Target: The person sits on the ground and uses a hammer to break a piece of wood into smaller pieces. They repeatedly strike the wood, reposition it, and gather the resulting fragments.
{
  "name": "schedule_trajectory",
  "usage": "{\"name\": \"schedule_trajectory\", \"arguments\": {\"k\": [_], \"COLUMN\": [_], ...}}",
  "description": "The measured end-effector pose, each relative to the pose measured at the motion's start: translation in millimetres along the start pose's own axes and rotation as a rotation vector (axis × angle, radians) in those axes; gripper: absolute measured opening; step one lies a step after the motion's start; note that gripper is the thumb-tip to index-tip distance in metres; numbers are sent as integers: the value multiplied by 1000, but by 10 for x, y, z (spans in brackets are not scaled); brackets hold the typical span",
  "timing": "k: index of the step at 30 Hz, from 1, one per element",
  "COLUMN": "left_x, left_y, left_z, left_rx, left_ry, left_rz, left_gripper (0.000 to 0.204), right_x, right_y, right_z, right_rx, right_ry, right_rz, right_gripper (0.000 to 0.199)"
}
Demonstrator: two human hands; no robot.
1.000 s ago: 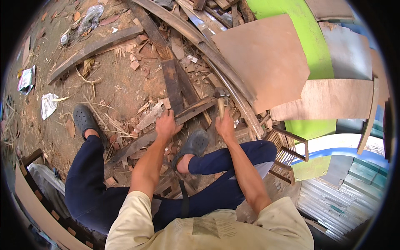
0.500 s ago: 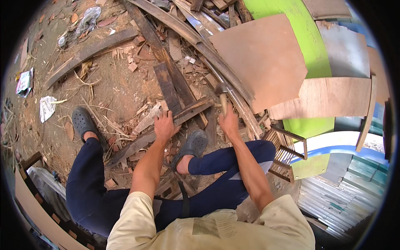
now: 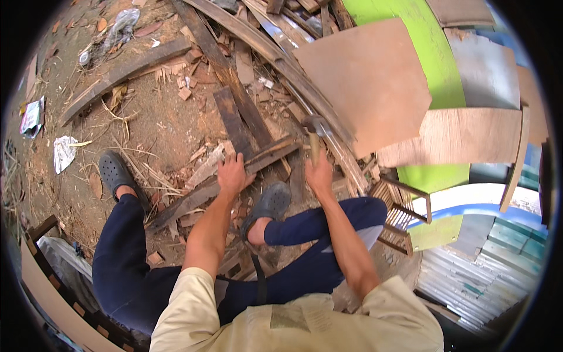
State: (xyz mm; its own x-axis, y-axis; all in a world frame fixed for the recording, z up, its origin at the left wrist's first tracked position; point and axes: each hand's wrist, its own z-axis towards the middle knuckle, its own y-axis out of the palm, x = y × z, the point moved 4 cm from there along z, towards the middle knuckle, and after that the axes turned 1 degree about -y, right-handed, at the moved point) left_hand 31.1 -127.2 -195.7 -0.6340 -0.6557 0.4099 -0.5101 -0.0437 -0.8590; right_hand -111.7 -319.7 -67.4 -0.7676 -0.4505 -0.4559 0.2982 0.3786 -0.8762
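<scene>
My left hand [image 3: 233,175] is closed around a dark, weathered wooden plank [image 3: 196,198] that lies slantwise across other boards. In my right hand [image 3: 318,173] is a hammer with a pale wooden handle [image 3: 314,144]. Its metal head [image 3: 315,123] points away from me, just right of the plank's far end and above the ground, with no contact visible. A short dark board [image 3: 233,120] meets the plank beyond my left hand. A longer dark beam [image 3: 243,102] runs beneath them.
Long timbers [image 3: 275,58] and a brown sheet [image 3: 366,82] lie ahead to the right. A slatted wooden piece [image 3: 399,202] stands by my right knee. Wood chips and litter cover the dirt. My clog [image 3: 272,205] is close below the plank.
My right hand and the hammer have shifted very slightly to the left. My left hand stays on the plank, which looks unmoved.
</scene>
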Motion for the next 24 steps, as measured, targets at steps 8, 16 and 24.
{"name": "schedule_trajectory", "arguments": {"k": [8, 16, 24], "left_x": [77, -56, -4], "left_y": [-89, -21, -71], "left_z": [121, 87, 83], "left_rx": [-29, 57, 56], "left_ry": [23, 50, 88], "left_rz": [-25, 33, 35], "left_gripper": [73, 71, 73], "right_x": [471, -107, 594], "right_y": [312, -155, 527], "right_z": [-163, -115, -360], "right_rx": [16, 270, -41], "right_ry": [64, -35, 235], "right_rz": [-38, 127, -26], "right_gripper": [35, 29, 34]}}
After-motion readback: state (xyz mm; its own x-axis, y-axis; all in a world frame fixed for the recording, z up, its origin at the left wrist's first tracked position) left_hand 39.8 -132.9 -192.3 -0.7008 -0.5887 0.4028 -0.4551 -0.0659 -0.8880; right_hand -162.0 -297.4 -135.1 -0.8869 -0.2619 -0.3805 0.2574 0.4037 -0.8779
